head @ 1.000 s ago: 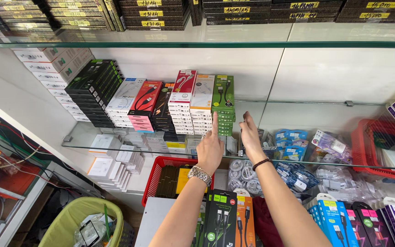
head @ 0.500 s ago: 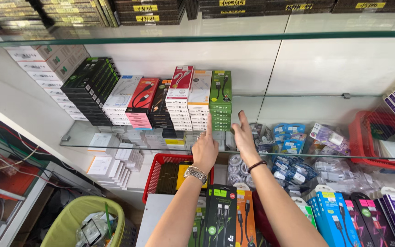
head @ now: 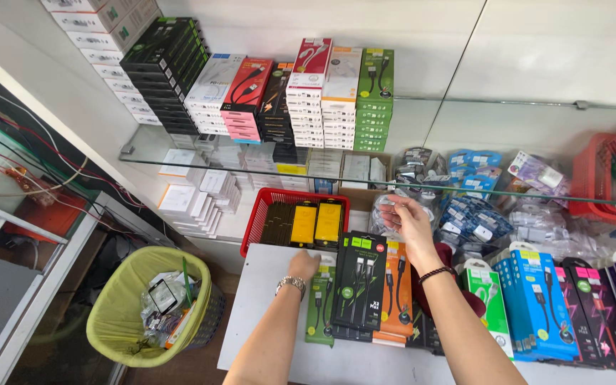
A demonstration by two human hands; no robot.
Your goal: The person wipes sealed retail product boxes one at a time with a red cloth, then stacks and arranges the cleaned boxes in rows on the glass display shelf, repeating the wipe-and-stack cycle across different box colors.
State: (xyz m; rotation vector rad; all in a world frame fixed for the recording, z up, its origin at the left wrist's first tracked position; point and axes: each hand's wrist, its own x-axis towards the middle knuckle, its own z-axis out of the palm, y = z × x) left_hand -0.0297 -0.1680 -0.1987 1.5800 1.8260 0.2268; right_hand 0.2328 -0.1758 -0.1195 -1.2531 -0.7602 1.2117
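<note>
Reaching position: both bare arms extended forward over the flat grey counter top [head: 265,314] toward the packaged stock.
Left hand: the left hand [head: 304,265], with a metal wristwatch [head: 291,284] on the wrist, lay palm down at the near edge of the red plastic mesh basket [head: 257,227]; fingers were loosely curled and held nothing that could be seen.
Left hand contact: the fingertips rested at the top of the narrow green cable package [head: 320,299]; whether they gripped it could not be told.
Right hand: the right hand [head: 411,224], with a dark bead bracelet [head: 437,273] on the wrist, was raised above the packages, fingers spread and slightly bent, empty.
Right hand surroundings: it hovered in front of the clear bags of coiled white cables [head: 386,214], just under the edge of the glass shelf [head: 180,165].
Cable packages: the black cable package with green trim [head: 359,289] stood between the two forearms, overlapping the orange cable package [head: 398,296].
Basket contents: yellow and black flat packs [head: 315,222] stood upright inside the basket.
Right of counter: a row of blue boxed accessories [head: 536,303] stood near the right forearm.
Shelf stock: stacked small boxes in white, red, black and green [head: 301,100] sat on the glass shelf.
Floor level: a waste bin with a yellow-green liner [head: 119,321] stood left of the counter, holding scrap.
</note>
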